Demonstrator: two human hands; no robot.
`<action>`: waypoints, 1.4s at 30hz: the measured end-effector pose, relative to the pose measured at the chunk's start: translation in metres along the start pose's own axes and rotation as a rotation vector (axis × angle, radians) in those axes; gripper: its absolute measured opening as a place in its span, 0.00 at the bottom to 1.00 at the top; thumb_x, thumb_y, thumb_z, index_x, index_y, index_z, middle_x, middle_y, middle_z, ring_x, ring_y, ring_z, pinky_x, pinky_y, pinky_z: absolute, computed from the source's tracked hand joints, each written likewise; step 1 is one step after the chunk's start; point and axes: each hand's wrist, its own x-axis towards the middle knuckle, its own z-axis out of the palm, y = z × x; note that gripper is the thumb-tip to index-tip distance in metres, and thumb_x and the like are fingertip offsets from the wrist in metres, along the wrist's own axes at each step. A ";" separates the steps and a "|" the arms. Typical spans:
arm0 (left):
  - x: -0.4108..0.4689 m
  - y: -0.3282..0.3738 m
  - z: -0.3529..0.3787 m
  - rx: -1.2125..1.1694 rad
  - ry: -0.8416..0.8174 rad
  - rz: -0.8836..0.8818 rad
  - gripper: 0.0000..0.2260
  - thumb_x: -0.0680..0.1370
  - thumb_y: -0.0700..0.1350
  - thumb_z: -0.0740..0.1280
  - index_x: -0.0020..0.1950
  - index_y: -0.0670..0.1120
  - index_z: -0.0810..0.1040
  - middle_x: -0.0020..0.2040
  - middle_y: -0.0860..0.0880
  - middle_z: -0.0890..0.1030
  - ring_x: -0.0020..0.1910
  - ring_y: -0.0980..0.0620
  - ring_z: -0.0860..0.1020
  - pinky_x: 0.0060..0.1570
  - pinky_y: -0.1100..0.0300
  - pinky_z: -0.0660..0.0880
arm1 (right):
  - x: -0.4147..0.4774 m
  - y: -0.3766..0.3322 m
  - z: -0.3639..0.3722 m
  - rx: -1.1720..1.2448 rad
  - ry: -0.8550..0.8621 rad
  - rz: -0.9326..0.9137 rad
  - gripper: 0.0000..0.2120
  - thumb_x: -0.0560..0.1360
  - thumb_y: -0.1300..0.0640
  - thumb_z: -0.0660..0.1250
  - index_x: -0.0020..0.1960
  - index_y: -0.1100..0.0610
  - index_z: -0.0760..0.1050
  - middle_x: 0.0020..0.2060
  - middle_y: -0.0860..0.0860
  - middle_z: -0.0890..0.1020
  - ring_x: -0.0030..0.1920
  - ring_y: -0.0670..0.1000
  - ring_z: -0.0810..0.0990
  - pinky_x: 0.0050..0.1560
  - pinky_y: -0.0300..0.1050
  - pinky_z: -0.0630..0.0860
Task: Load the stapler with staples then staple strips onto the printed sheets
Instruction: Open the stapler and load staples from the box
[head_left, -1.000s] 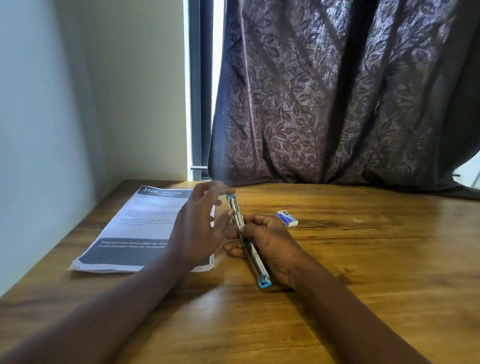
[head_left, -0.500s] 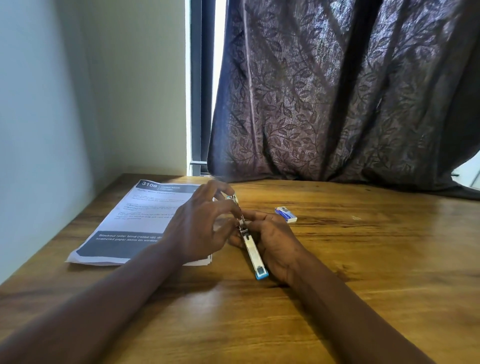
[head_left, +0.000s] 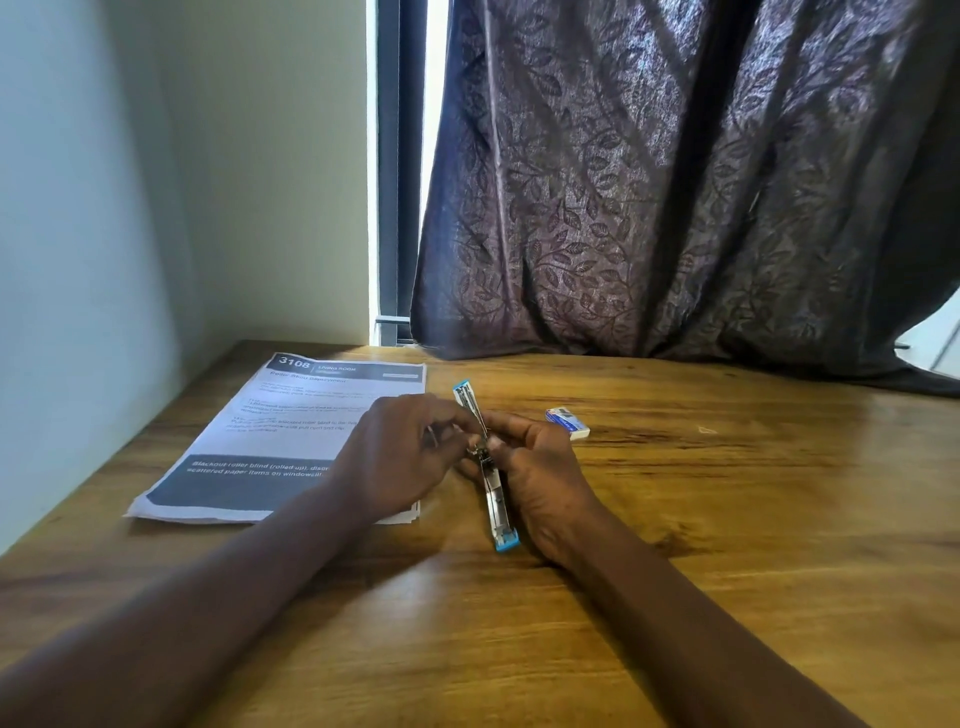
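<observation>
Wooden table (head_left: 727, 519): a blue-tipped stapler (head_left: 496, 499) lies opened out flat at its centre, the right hand (head_left: 540, 483) curled round its lower half and the left hand (head_left: 400, 457) pinching at its hinge. Just left lie the printed sheets (head_left: 270, 426); beyond, 1 small staple box (head_left: 567, 421), then a dark leaf-patterned curtain (head_left: 675, 208).

One stapler (head_left: 496, 506), one staple box (head_left: 568, 421), one sheet stack (head_left: 280, 431), one curtain (head_left: 675, 182).

Daylight from far window gap (head_left: 434, 156), blown out white. Curtain (head_left: 675, 182) backlit, sheen on folds. Soft glare across bench (head_left: 727, 519). Small print on printed sheets (head_left: 291, 431) soft. Wide-angle bending at edges.
</observation>
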 end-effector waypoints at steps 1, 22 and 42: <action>0.000 0.002 0.000 0.045 0.008 -0.001 0.07 0.77 0.51 0.73 0.53 0.59 0.86 0.45 0.59 0.85 0.41 0.58 0.79 0.42 0.58 0.75 | 0.000 0.002 0.000 -0.039 0.004 -0.022 0.15 0.82 0.72 0.58 0.61 0.62 0.80 0.54 0.60 0.86 0.55 0.57 0.85 0.55 0.49 0.83; 0.000 0.013 0.001 -0.148 -0.083 0.006 0.04 0.79 0.42 0.71 0.47 0.50 0.79 0.39 0.55 0.85 0.40 0.60 0.83 0.42 0.64 0.76 | -0.005 -0.002 0.002 -0.068 0.070 -0.072 0.15 0.80 0.70 0.64 0.63 0.57 0.78 0.52 0.59 0.86 0.48 0.54 0.87 0.43 0.43 0.84; 0.007 -0.012 -0.007 0.071 -0.275 -0.034 0.08 0.80 0.44 0.70 0.54 0.55 0.86 0.49 0.56 0.85 0.46 0.59 0.78 0.44 0.65 0.73 | 0.004 -0.014 -0.010 0.056 0.222 0.021 0.17 0.81 0.72 0.58 0.65 0.61 0.76 0.50 0.64 0.85 0.52 0.61 0.86 0.51 0.48 0.83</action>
